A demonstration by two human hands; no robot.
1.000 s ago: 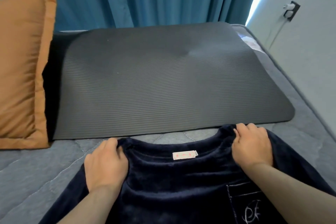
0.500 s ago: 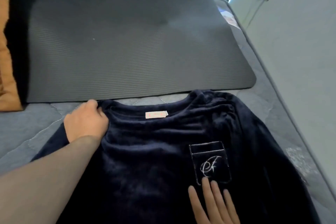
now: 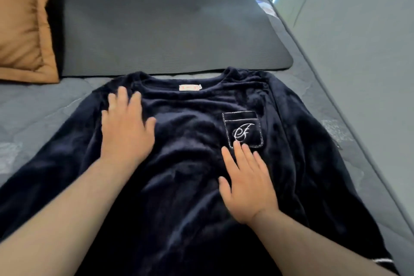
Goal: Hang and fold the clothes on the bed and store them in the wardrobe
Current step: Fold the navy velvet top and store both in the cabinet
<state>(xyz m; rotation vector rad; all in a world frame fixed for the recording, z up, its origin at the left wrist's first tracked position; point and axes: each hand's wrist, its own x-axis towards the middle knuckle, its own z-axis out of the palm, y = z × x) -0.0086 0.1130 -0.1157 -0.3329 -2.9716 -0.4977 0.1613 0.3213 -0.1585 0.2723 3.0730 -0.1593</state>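
Navy fleece top [image 3: 197,163] lies face-up along the bed [image 3: 44,105], collar toward the far edge; 2 flat hands, left hand [image 3: 126,127] and right hand [image 3: 245,182], press its chest, fingers straight, gripping nothing.

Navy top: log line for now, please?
stage: smoothing | left hand: flat on navy top | right hand: flat below pocket | folded: no

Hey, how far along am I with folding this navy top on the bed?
Done: the navy top lies spread face up on the bed, neck label showing. In hand: your left hand and right hand rest flat on its chest, the right at the pocket's lower edge, seemingly smoothing it. Left: no fold is made, sleeves lie out, and no wardrobe is in view.
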